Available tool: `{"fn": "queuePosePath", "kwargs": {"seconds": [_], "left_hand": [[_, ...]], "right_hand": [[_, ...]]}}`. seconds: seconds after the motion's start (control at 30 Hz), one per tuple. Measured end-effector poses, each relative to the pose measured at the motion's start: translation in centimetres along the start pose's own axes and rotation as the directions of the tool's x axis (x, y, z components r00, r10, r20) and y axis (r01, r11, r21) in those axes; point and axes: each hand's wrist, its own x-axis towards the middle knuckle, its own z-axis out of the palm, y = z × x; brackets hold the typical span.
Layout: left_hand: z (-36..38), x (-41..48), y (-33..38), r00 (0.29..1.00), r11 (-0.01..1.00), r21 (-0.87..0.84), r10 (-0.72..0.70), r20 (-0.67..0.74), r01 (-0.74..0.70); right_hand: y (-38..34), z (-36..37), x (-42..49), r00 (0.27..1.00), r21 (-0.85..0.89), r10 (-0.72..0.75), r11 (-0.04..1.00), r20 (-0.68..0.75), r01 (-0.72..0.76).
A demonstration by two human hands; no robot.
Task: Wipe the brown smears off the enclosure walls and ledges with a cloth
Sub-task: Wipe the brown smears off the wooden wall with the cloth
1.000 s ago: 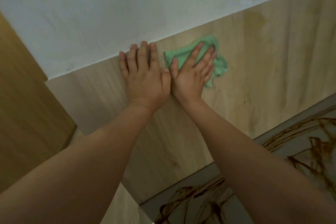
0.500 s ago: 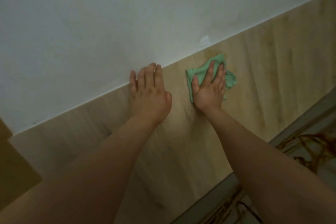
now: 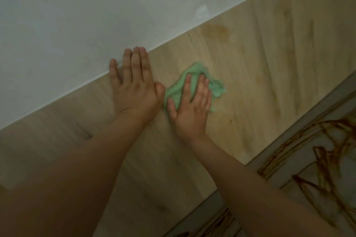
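Head view: right hand (image 3: 189,110), fingers straight, presses the green cloth (image 3: 216,87) flat against the wooden wall panel (image 3: 250,63). Left hand (image 3: 134,90) lies flat and empty just left of it. Brown smears (image 3: 323,159) streak the grey ledge (image 3: 339,94) at near right.

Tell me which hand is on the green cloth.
The right hand presses the green cloth; the left hand lies flat on the bare wooden wall.
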Motion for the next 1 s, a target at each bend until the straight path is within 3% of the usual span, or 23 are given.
{"fn": "queuePosePath", "kwargs": {"seconds": [0.1,0.17,0.23,0.3,0.37,0.4,0.43,0.47,0.5,0.57,0.63,0.7,0.73,0.77,0.83,0.87,0.9,0.93,1.0], "left_hand": [[0.0,-0.2,-0.1,1.0,1.0,0.007,0.025,-0.003,-0.025],[0.0,-0.3,-0.3,0.999,0.999,0.021,0.043,-0.012,-0.043],[-0.1,-0.3,-0.2,0.999,0.998,0.042,0.045,0.0,-0.045],[0.0,-0.3,-0.1,0.999,0.997,0.055,0.044,0.01,-0.045],[0.1,-0.3,0.0,0.999,0.997,0.064,0.04,0.013,-0.041],[0.1,-0.3,0.0,0.999,0.997,0.059,0.038,0.016,-0.039],[0.0,-0.3,0.0,0.999,0.998,0.054,0.036,0.016,-0.036],[0.0,-0.2,0.0,0.999,0.998,0.05,0.034,0.014,-0.035],[0.0,-0.2,0.0,0.999,0.998,0.05,0.033,0.013,-0.033],[0.1,-0.2,0.0,0.999,0.999,0.043,0.032,0.008,-0.032],[0.2,-0.2,0.0,0.999,0.999,0.034,0.032,0.003,-0.032],[0.3,-0.2,0.0,1.0,0.999,0.033,0.031,0.004,-0.031],[0.4,-0.3,-0.1,1.0,0.999,0.035,0.029,0.001,-0.029],[0.4,-0.3,0.0,1.0,0.999,0.038,0.029,-0.002,-0.029],[0.4,-0.3,0.1,1.0,0.999,0.043,0.031,-0.002,-0.031],[0.3,-0.4,0.1,1.0,0.998,0.045,0.031,0.002,-0.031],[0.3,-0.4,0.1,1.0,0.998,0.048,0.028,0.001,-0.028],[0.3,-0.4,0.1,1.0,0.998,0.05,0.031,-0.001,-0.031],[0.2,-0.3,0.1,0.999,0.998,0.044,0.033,0.007,-0.034]], "right_hand": [[2.5,0.0,-0.4,0.972,-0.027,-0.236,0.971,0.017,0.236],[5.9,-0.1,-0.5,0.984,-0.066,-0.175,0.982,0.007,0.175],[8.9,0.1,-1.5,0.99,-0.035,0.139,0.99,-0.029,-0.14],[10.1,0.3,-2.9,0.852,0.08,0.522,0.851,-0.031,-0.519],[8.3,0.7,-4.5,0.706,0.166,0.707,0.692,0.042,-0.703],[6.4,0.8,-5.6,0.728,0.154,0.684,0.715,0.048,-0.682],[4.2,1.0,-7.2,0.818,0.125,0.574,0.809,0.046,-0.575],[1.9,1.3,-9.3,0.921,0.076,0.381,0.919,0.083,-0.387],[0.1,1.5,-11.3,0.979,0.036,0.149,0.987,0.136,-0.155],[-0.4,1.7,-12.9,0.972,0.013,-0.152,0.988,0.179,0.152],[2.4,1.6,-11.2,0.954,0.023,-0.254,0.967,0.161,0.254],[6.4,1.5,-9.5,0.982,-0.031,-0.119,0.992,0.143,0.125],[8.7,1.5,-8.7,0.991,-0.041,0.084,0.996,0.103,-0.08],[10.9,1.2,-8.0,0.939,-0.02,0.339,0.941,0.055,-0.338],[13.6,0.7,-7.3,0.657,0.113,0.753,0.649,0.046,-0.752],[13.5,0.8,-7.4,0.536,0.154,0.839,0.52,0.091,-0.84],[12.2,0.9,-7.8,0.5,0.16,0.858,0.48,0.118,-0.862],[10.2,1.2,-8.8,0.532,0.154,0.84,0.515,0.103,-0.843],[4.7,1.8,-12.1,0.731,0.118,0.67,0.722,0.131,-0.682]]}}
